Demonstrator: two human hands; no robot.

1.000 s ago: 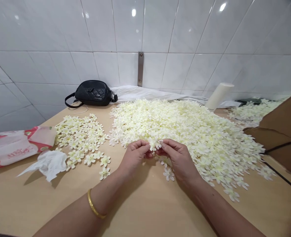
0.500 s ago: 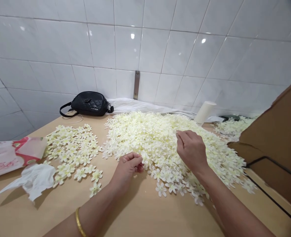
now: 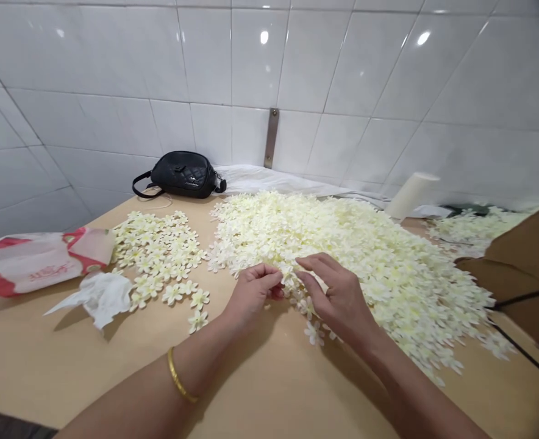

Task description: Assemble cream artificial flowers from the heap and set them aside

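A large heap of pale yellow-white artificial flowers (image 3: 269, 225) spreads over the table. At the heap's front edge my left hand (image 3: 255, 292), thumb and fingers pinched, is closed on an artificial flower (image 3: 288, 272) that partly blends into the heap. Facing it from the right is my right hand (image 3: 333, 292), thumb and forefinger apart around the space by that flower; nothing clearly shows in its fingers. Left of the heap lies a flatter group of flowers with yellower centres (image 3: 160, 247).
A red and white bag (image 3: 45, 262) and a crumpled white tissue (image 3: 102, 296) lie at the left. Behind stand a black pouch (image 3: 182, 175) and a tilted white cylinder (image 3: 411, 195). A cardboard piece (image 3: 525, 268) and black wire border the right side, before a tiled wall (image 3: 233, 67).
My right hand has come down and left from over the heap to my left fingertips, its fingers parting. The camera view has shifted, while my left hand keeps its pinch.
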